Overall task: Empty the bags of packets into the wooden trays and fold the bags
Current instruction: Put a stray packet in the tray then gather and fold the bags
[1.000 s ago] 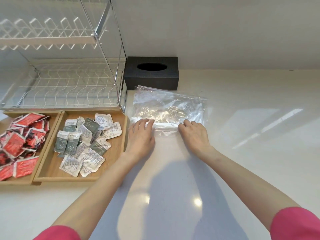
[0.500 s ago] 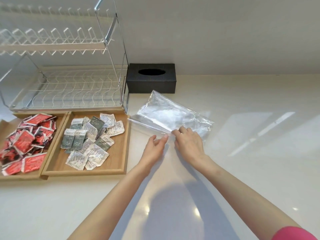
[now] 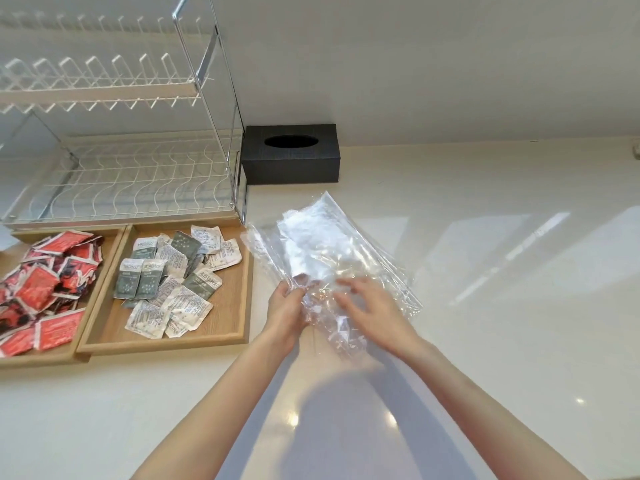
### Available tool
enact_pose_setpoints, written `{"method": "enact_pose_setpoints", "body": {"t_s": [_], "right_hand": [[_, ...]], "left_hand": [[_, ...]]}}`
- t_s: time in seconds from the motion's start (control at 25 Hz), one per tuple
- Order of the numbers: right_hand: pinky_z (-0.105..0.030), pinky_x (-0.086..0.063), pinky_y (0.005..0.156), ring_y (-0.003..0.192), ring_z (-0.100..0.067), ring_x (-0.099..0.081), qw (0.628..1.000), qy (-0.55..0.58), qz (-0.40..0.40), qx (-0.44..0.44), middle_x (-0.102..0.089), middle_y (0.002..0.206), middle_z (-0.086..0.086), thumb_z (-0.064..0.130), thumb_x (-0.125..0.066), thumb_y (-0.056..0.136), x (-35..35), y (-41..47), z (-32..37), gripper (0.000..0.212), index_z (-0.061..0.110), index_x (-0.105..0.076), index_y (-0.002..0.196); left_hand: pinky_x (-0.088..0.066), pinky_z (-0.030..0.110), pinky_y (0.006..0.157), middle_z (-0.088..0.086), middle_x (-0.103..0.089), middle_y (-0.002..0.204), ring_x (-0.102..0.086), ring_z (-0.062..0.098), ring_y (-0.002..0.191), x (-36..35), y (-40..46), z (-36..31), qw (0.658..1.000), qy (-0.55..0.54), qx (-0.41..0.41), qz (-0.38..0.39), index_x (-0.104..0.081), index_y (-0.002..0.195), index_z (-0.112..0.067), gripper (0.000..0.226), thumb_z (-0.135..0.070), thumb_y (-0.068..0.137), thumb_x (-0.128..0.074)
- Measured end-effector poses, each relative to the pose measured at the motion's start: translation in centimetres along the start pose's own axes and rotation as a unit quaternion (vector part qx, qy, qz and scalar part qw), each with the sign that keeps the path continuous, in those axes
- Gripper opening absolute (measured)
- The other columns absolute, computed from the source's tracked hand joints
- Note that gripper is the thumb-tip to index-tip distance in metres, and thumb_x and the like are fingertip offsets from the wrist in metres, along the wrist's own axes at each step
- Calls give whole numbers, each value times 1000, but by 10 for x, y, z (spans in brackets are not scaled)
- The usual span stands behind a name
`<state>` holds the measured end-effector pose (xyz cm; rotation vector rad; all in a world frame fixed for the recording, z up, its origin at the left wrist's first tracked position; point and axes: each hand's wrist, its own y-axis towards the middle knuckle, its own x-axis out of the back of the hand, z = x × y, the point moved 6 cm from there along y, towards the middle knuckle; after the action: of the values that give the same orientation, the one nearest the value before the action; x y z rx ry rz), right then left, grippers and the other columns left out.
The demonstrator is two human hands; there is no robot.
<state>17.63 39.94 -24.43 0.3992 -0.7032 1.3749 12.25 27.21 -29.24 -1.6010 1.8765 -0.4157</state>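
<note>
We stand at a glossy white countertop (image 3: 502, 341), where nearest us our left hand (image 3: 285, 313) pinches the lower left edge of the clear plastic bag (image 3: 329, 258) between thumb and fingertips, while our right hand (image 3: 375, 311) rests on the film with its fingers (image 3: 349, 285) spread, blurred, so we cannot tell whether it grips. The bag is raised and crumpled, its layers hard to separate by eye. Left, the wooden tray (image 3: 228, 336) holds grey and white packets (image 3: 173, 271) beside red packets (image 3: 41, 282) in a tray cut off by the frame; behind are a dish rack (image 3: 131, 174) and a black tissue box (image 3: 291, 157).

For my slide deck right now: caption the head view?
Both hands fold an emptied clear bag beside packet-filled wooden trays.
</note>
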Motion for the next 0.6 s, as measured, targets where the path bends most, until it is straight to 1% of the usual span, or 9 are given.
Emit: {"method": "enact_pose_setpoints", "body": {"t_s": [0.08, 0.12, 0.2, 0.24, 0.32, 0.4, 0.44, 0.52, 0.6], "right_hand": [[-29, -24, 107, 132, -20, -34, 996, 12, -86, -34, -40, 140, -7, 37, -54, 87, 33, 8, -13, 54, 20, -38, 136], [-32, -20, 111, 136, -21, -26, 994, 4, -88, -63, -31, 146, -8, 40, -57, 84, 43, 12, -20, 67, 21, -27, 141], [-39, -17, 114, 141, -24, -15, 991, 17, -30, -132, -16, 152, -10, 45, -61, 80, 47, 17, -37, 87, 25, -9, 145], [-39, -19, 113, 141, -24, -17, 986, 45, 1, -159, -15, 153, -10, 46, -63, 78, 45, 18, -45, 91, 25, -5, 146], [-35, -29, 107, 135, -23, -32, 975, 126, 37, -179, -30, 147, -10, 44, -64, 78, 41, 19, -55, 89, 23, -11, 146], [-28, -41, 93, 116, -21, -55, 967, 187, 39, -170, -57, 125, -8, 39, -65, 79, 39, 20, -57, 73, 18, -29, 140], [-25, -45, 84, 103, -19, -62, 964, 206, 32, -167, -65, 110, -6, 36, -65, 80, 38, 20, -56, 64, 16, -38, 134], [-17, -47, 67, 78, -8, -66, 960, 233, 10, -153, -67, 89, -2, 30, -66, 80, 36, 16, -51, 48, 16, -49, 122], [-11, -45, 55, 58, 0, -62, 960, 244, -10, -136, -65, 79, 2, 25, -67, 79, 33, 11, -41, 35, 15, -54, 111]], "left_hand": [[-48, 23, 47, 2, -66, 88, -66, 11, 57, 2, -6, -10, 999, 38, -24, 26, -53, 105, -19, 23, -5, 92, -40], [-48, 23, 48, 0, -67, 92, -69, 10, 64, 2, -10, -15, 996, 62, -42, 42, -55, 102, -21, 23, -7, 92, -40], [-42, 14, 45, -3, -68, 100, -70, 8, 76, 1, -18, -25, 987, 121, -75, 73, -55, 98, -25, 21, -11, 94, -40], [-39, 11, 44, -4, -68, 101, -70, 8, 80, 1, -22, -28, 982, 147, -87, 83, -55, 98, -26, 20, -14, 94, -40], [-38, 12, 47, -5, -69, 100, -70, 10, 85, 1, -30, -35, 973, 179, -111, 93, -55, 98, -27, 18, -18, 94, -40], [-39, 17, 54, -7, -70, 97, -70, 9, 82, 3, -34, -40, 967, 199, -130, 88, -55, 98, -28, 16, -20, 94, -42], [-39, 20, 57, -7, -70, 95, -70, 7, 79, 6, -36, -41, 966, 205, -137, 81, -55, 98, -27, 15, -21, 93, -43], [-41, 23, 60, -6, -69, 92, -70, 4, 72, 15, -40, -42, 967, 200, -144, 62, -56, 96, -27, 13, -21, 93, -44], [-43, 22, 59, -6, -68, 89, -68, 1, 66, 26, -44, -42, 971, 187, -146, 37, -56, 96, -24, 11, -21, 91, -47]]}}
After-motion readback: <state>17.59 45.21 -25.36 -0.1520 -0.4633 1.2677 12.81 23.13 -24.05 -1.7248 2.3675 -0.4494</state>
